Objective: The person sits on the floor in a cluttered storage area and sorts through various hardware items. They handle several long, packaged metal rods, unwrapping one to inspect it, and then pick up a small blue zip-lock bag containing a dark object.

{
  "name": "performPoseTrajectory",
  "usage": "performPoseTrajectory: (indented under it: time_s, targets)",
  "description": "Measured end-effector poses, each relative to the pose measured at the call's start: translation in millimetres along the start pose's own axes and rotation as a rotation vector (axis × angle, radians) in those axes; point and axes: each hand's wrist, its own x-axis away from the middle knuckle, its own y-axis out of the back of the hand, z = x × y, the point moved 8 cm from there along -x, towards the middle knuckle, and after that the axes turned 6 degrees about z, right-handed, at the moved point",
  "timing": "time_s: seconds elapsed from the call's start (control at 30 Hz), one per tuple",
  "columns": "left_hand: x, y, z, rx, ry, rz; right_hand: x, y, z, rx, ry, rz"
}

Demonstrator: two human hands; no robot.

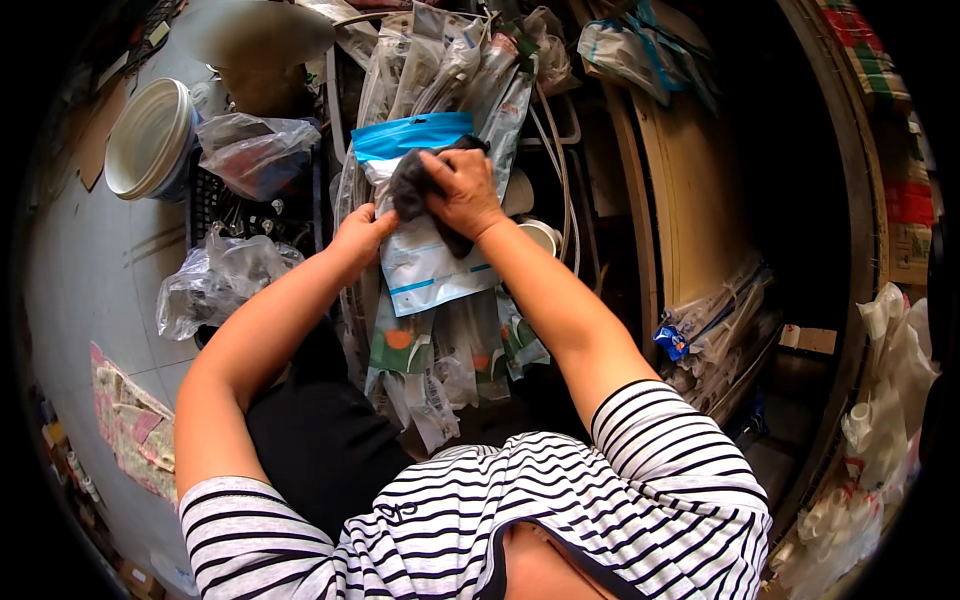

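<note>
A white plastic pouch (pixel 442 277) with a blue top band lies across a heap of long clear plastic packages (pixel 420 67) in front of me. My left hand (pixel 366 234) grips the pouch by its left edge, thumb on top. In my right hand (pixel 466 191) is a bunched dark grey cloth (pixel 412 184), pressed against the front of the pouch. The cloth and hand cover the pouch's middle. Below it, packages with green and orange printing hang towards my lap.
Stacked white buckets (pixel 148 142) stand on the grey floor at the left. Beside them is a black crate (pixel 196 202) with clear plastic bags (pixel 225 277) on and near it. Wooden boards (pixel 682 217) rise at the right, above bagged long items (pixel 724 337). A white cup-like container (pixel 541 235) sits by my right forearm.
</note>
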Motion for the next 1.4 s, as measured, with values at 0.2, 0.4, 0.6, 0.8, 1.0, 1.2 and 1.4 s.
performPoseTrajectory:
  time_s: [0.2,0.4,0.6,0.8,1.0,1.2,1.4]
  targets:
    - [4.4,-5.6,-6.2,0.044,-0.035,0.038,-10.4,25.6,-121.5,0.13,-0.555,-0.019]
    - [5.4,0.7,-4.3,-0.017,-0.043,-0.012,-52.2,-7.7,37.1,-0.174,0.075,-0.06]
    - [0.7,7.1,5.0,0.091,-0.086,-0.002,-48.5,10.0,-45.9,0.04,-0.061,-0.017]
    - [5.5,0.5,-2.0,0.023,-0.032,-0.005,-8.9,95.1,-142.2,0.251,-0.55,-0.048]
    - [1.2,12.4,1.8,-0.209,-0.064,-0.052,-50.8,-17.4,62.5,-0.172,-0.052,0.256]
    - [2.9,8.8,7.9,0.102,-0.092,-0.016,-38.9,0.0,10.4,0.021,-0.066,0.089]
    - [-4.7,7.1,13.9,0.152,-0.091,0.011,0.5,80.7,-114.0,0.224,-0.621,0.147]
